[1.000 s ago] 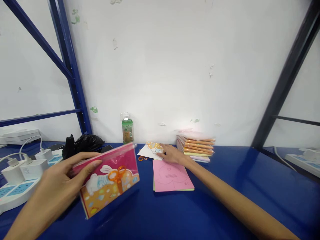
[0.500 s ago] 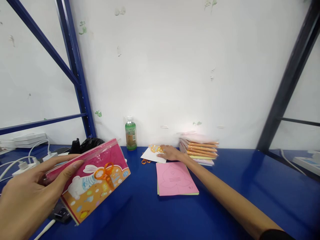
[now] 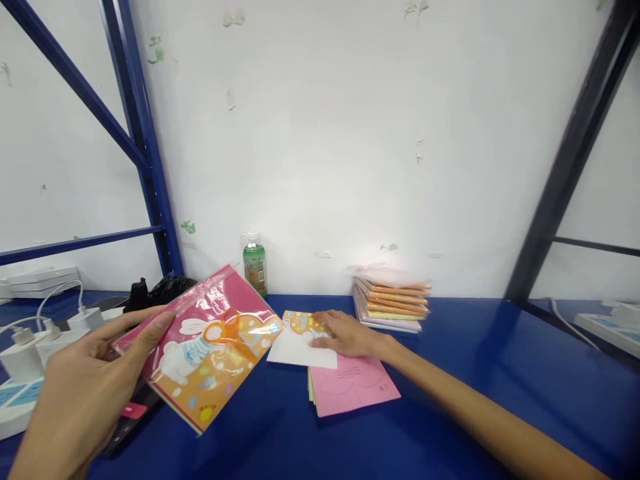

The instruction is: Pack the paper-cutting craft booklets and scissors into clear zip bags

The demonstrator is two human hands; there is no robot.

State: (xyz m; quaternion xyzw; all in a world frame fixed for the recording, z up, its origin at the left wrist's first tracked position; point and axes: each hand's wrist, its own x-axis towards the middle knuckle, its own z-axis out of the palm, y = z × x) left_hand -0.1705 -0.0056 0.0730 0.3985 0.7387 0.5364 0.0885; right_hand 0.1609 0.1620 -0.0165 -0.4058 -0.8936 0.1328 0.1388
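Observation:
My left hand (image 3: 95, 373) grips the upper left edge of a clear plastic bag (image 3: 210, 347), holding it tilted above the table. Inside are orange scissors (image 3: 231, 337) and a magenta and orange booklet with a white rabbit. My right hand (image 3: 350, 333) has thumb and fingers closed on the right side of a white card (image 3: 300, 350) with an orange rabbit print. That card overlaps the top of a pink sheet (image 3: 353, 387) bearing line drawings. Yellow-green paper shows under the pink sheet's left edge.
Behind my right hand, a pile of packed bags (image 3: 395, 303) stands against the wall. A green bottle (image 3: 255, 267) is at the back. Power strips with chargers (image 3: 37, 347), a black plastic bag (image 3: 165, 293) and a dark device (image 3: 133, 420) lie on the left.
My right hand has drawn the white card towards me, over the pink sheet. Orange scissor handles beside the card are no longer visible. The left hand's bag has shifted right and turned.

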